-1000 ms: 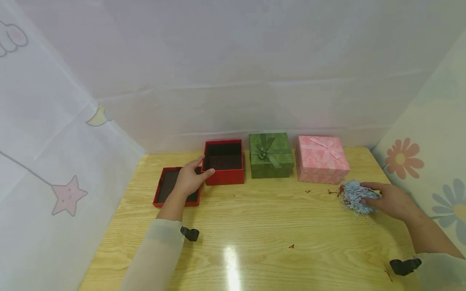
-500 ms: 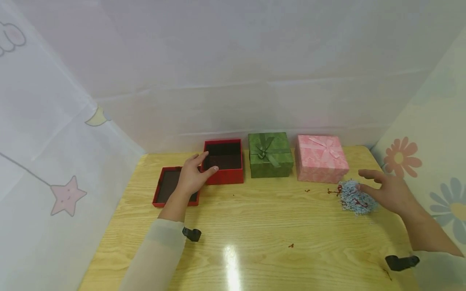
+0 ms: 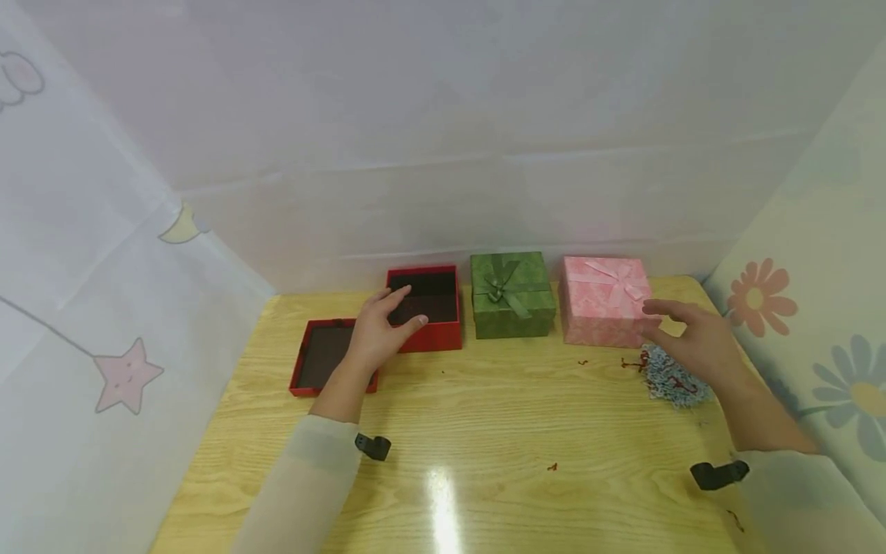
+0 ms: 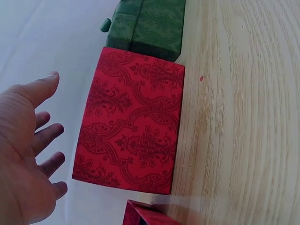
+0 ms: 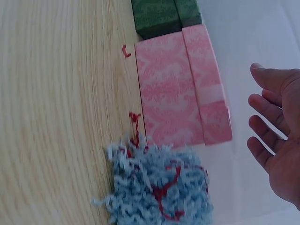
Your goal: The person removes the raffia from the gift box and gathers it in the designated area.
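Note:
My left hand (image 3: pixel 381 331), fingers spread, hovers at the front left of an open red box (image 3: pixel 443 335) with a dark inside. Its patterned red side fills the middle of the left wrist view. The box's lid (image 3: pixel 324 358) lies upturned to the left, partly hidden by my hand. My right hand (image 3: pixel 695 338) is raised with nothing in it, its fingertips overlapping the corner of a pink gift box (image 3: pixel 602 308) in the head view. Below that hand sits a heap of light-blue shredded paper (image 5: pixel 161 187) mixed with red strands. A green gift box (image 3: pixel 514 300) with a bow stands between the red and pink ones.
Small red paper shreds (image 3: pixel 552 467) are scattered on the wooden table (image 3: pixel 471 415). A pale cloth (image 3: pixel 450 138) hangs behind the boxes, and printed cloth sides with a star (image 3: pixel 128 375) and flowers (image 3: pixel 761 298) border the table left and right.
My right hand has let go of the blue shredded paper, lifted and moved left toward the pink box. The left hand has shifted slightly right and up over the red box's edge.

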`<state>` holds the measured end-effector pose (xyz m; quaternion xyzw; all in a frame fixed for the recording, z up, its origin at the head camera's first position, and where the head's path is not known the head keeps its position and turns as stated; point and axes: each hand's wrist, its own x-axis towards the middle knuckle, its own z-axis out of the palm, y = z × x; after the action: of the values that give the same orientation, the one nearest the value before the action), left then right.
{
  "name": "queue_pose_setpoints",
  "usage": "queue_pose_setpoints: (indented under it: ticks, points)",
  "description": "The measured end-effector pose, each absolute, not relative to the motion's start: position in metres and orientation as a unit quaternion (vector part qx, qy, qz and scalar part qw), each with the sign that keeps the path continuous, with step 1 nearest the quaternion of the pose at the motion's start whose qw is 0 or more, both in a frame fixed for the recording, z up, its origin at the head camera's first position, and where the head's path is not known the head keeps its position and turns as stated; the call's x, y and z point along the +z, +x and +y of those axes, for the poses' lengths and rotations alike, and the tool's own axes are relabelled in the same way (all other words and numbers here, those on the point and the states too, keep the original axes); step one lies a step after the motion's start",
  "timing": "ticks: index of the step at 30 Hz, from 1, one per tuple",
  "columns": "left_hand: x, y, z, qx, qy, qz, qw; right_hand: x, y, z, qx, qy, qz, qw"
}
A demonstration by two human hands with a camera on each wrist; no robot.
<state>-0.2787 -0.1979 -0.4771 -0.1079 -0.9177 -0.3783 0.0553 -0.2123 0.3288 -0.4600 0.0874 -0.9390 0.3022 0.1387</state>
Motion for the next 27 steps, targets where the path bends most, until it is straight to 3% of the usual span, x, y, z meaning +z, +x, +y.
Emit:
queue_pose_setpoints:
  ticks: [11, 27]
  points:
    - [-0.479, -0.283, -0.182, -0.367, -0.135, -0.919, 0.054, -0.457, -0.235, 0.293, 0.381, 0.091, -0.914, 0.105]
    - [-0.491, -0.290, -0.156, -0.347, -0.160, -0.923, 0.042, -0.467, -0.270, 0.243, 0.339, 0.191, -0.913, 0.121]
